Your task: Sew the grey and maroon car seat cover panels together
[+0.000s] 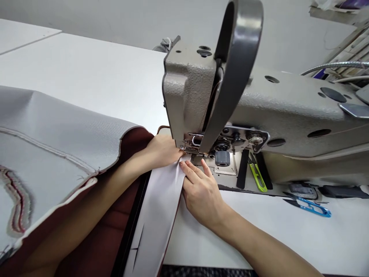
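Observation:
A sewing machine (190, 88) stands ahead of me, its needle area low at the front. A pale strip of fabric (161, 200) with dark red edging runs from the bottom up under the machine's head. Beside the needle area, my left hand (164, 152) is closed on the far end of this strip, with its fingertips partly hidden by the machine. My right hand (203, 194) rests with fingers stretched out on the strip's right edge, close to the presser area. Dark red material with a grey backing (66, 123) lies under and left of my left forearm.
Yellow-green thread snips (257, 175) lie on the machine bed, right of the needle. Blue thread snips (313, 207) are farther right on the white table (207, 246), near a dark block (302, 189). A large dark lever-like guard (245, 61) rises over the machine's head.

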Available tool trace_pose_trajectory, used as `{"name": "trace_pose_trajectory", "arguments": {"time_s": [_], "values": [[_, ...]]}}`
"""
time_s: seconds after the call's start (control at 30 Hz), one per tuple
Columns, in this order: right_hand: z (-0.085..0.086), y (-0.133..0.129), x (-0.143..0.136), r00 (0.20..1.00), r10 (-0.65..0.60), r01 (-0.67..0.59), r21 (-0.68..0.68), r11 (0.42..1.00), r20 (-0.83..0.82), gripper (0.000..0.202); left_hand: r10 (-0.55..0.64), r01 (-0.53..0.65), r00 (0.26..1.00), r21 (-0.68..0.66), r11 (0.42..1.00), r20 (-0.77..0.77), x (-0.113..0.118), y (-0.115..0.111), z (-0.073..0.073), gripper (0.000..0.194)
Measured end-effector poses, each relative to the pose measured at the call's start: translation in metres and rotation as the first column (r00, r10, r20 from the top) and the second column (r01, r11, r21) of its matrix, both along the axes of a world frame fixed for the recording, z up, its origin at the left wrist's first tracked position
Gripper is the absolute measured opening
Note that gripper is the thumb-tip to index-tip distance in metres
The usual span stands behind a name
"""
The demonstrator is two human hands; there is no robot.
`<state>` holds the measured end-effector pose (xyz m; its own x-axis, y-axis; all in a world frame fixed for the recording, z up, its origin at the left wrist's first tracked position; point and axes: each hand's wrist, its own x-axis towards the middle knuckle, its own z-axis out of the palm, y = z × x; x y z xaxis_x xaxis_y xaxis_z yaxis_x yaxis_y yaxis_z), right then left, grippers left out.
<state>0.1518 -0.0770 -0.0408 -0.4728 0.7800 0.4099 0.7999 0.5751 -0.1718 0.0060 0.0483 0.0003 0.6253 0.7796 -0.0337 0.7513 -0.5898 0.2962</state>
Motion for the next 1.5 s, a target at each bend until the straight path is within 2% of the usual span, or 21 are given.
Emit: {"name": "trace_pose_trajectory", "arguments": {"time_s": [0.1, 0.4, 0.6, 0.7, 0.77, 0.83, 0.87, 0.93, 1.0, 1.07, 1.1, 1.13, 1.2, 1.27, 1.37, 1.43, 1.5], "values": [[0.001, 0.0, 0.0, 1.0, -0.004, 0.004, 0.007, 1.0, -0.002, 0.03, 0.001, 0.0, 0.999, 0.017, 1.0, -0.042, 0.001, -0.001, 0.0, 0.023], [0.001, 0.0, 0.001, 0.999, 0.021, -0.022, 0.032, 0.999, 0.034, 0.027, -0.067, 0.069, 0.997, 0.063, 0.996, -0.033, 0.001, 0.004, -0.002, 0.023], [0.002, -0.004, 0.001, 0.998, 0.036, -0.038, 0.032, 0.999, 0.055, 0.029, 0.012, -0.007, 0.993, 0.044, 0.999, -0.114, 0.003, -0.006, -0.001, 0.024], [0.0, -0.004, 0.001, 0.998, 0.034, -0.035, 0.022, 0.999, 0.049, 0.031, 0.029, -0.009, 0.988, 0.131, 0.991, -0.15, 0.004, -0.019, 0.002, 0.027], [-0.001, -0.004, 0.002, 0.999, 0.034, -0.034, 0.018, 0.999, 0.037, 0.031, -0.027, 0.05, 0.995, 0.239, 0.97, -0.099, -0.003, -0.038, 0.004, 0.028], [-0.002, -0.004, 0.002, 0.999, 0.037, -0.037, 0.024, 0.999, 0.024, 0.031, -0.049, 0.047, 0.999, 0.332, 0.942, 0.0, -0.019, -0.065, 0.005, 0.026], [-0.002, -0.004, 0.002, 0.999, 0.038, -0.038, 0.03, 0.999, 0.021, 0.029, -0.009, -0.005, 0.999, 0.34, 0.94, 0.04, -0.03, -0.079, 0.005, 0.024], [0.0, -0.004, 0.002, 0.999, 0.037, -0.038, 0.047, 0.998, 0.021, 0.026, 0.186, -0.198, 0.98, 0.248, 0.948, 0.071, -0.052, -0.107, 0.005, 0.027], [0.003, -0.006, 0.002, 0.999, 0.015, -0.017, 0.039, 0.999, 0.029, 0.021, 0.392, -0.394, 0.919, 0.039, 0.918, 0.048, -0.069, -0.125, 0.006, 0.05], [0.006, -0.011, 0.0, 0.998, -0.037, 0.038, -0.008, 0.999, 0.04, 0.014, 0.485, -0.47, 0.873, -0.179, 0.865, 0.052, -0.077, -0.132, 0.011, 0.063], [0.008, -0.016, -0.002, 0.998, -0.053, 0.055, -0.037, 0.998, 0.045, 0.013, 0.481, -0.453, 0.873, -0.234, 0.86, 0.076, -0.078, -0.131, 0.016, 0.063], [0.009, -0.022, -0.005, 0.998, -0.046, 0.048, -0.053, 0.997, 0.043, 0.013, 0.446, -0.415, 0.89, -0.233, 0.879, 0.097, -0.077, -0.127, 0.022, 0.059], [0.009, -0.035, -0.011, 0.997, 0.068, -0.067, -0.031, 0.997, 0.027, 0.015, 0.316, -0.31, 0.947, -0.097, 0.946, 0.056, -0.074, -0.116, 0.035, 0.053], [0.007, -0.046, -0.017, 0.965, 0.261, -0.261, 0.022, 0.965, 0.025, 0.02, 0.207, -0.195, 0.966, 0.089, 0.977, -0.156, -0.07, -0.106, 0.047, 0.05], [0.003, -0.055, -0.023, 0.905, 0.422, -0.424, 0.016, 0.906, 0.06, 0.023, 0.137, -0.029, 0.862, 0.222, 0.975, -0.487, -0.059, -0.101, 0.054, 0.038], [0.002, -0.057, -0.025, 0.893, 0.442, -0.444, 0.0, 0.896, 0.079, 0.022, 0.058, 0.092, 0.825, 0.234, 0.968, -0.562, -0.046, -0.106, 0.054, 0.019], [0.001, -0.058, -0.025, 0.891, 0.441, -0.443, -0.005, 0.896, 0.111, 0.021, -0.036, 0.169, 0.84, 0.198, 0.965, -0.542, -0.029, -0.112, 0.05, 0.024]]}}
